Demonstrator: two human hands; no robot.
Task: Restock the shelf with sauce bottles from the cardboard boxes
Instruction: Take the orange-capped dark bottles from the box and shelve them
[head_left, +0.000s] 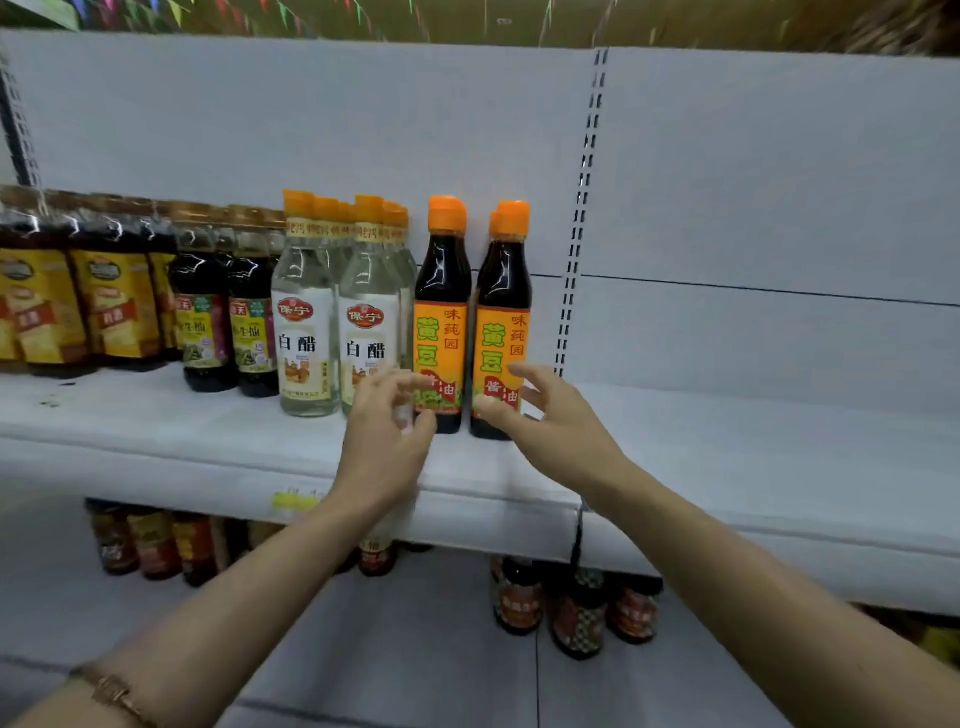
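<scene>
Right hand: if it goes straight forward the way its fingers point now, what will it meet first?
Most likely the right hand meets the dark sauce bottle with the orange label, directly ahead of its open fingers. It looks very close already; whether they touch is unclear.

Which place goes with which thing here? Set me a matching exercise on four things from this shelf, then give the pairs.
Things:
1. white vinegar bottles
2. orange-label soy sauce bottles
3. left hand
4. yellow price tag

Places:
A. on the shelf's front edge
B. at the right end of the row
C. left of the orange-label bottles
D. before the left orange-label bottle

Pairs: 1-C, 2-B, 3-D, 4-A
</scene>
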